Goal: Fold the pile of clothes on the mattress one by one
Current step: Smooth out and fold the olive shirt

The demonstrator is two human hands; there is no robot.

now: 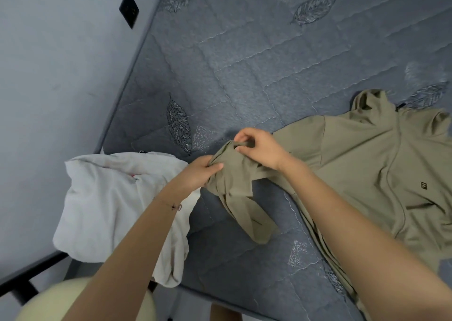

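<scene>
An olive polo shirt (362, 164) with a small dark chest logo lies spread on the grey quilted mattress (256, 71), collar pointing away from me. One sleeve is bunched up and lifted at the shirt's left side. My left hand (201, 171) grips that bunched sleeve from the left. My right hand (259, 147) pinches the sleeve's cuff edge from above. A crumpled white garment (110, 198) lies at the mattress's left corner, partly under my left forearm and hanging over the edge.
A grey wall (53, 81) with a dark socket plate (129, 9) runs along the mattress's left side. A black bed frame bar (29, 276) shows at the lower left. The near edge of the mattress is just below my arms.
</scene>
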